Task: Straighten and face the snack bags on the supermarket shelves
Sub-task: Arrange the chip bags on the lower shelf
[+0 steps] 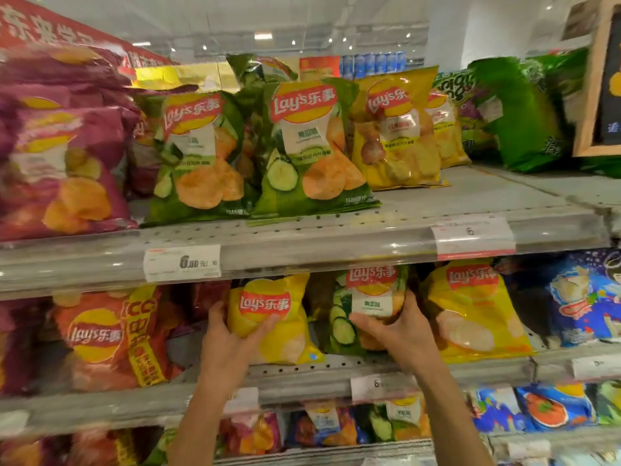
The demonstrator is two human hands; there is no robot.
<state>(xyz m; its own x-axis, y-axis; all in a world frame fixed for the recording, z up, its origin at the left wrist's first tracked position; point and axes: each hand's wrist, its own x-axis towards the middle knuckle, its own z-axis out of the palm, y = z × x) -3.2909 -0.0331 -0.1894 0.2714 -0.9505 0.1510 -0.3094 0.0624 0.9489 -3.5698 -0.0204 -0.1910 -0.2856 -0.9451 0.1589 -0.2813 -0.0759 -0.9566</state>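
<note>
On the middle shelf (302, 371), the left hand (228, 344) fingers curl round a yellow bag (268, 317); the right hand (400, 334) fingers grip a green bag (366, 297). A second yellow bag (470, 307) stands just right of them.

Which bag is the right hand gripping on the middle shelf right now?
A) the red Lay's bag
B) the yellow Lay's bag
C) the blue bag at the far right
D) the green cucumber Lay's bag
D: the right hand curls round the green cucumber Lay's bag, while the left hand grips the yellow Lay's bag beside it.
</note>
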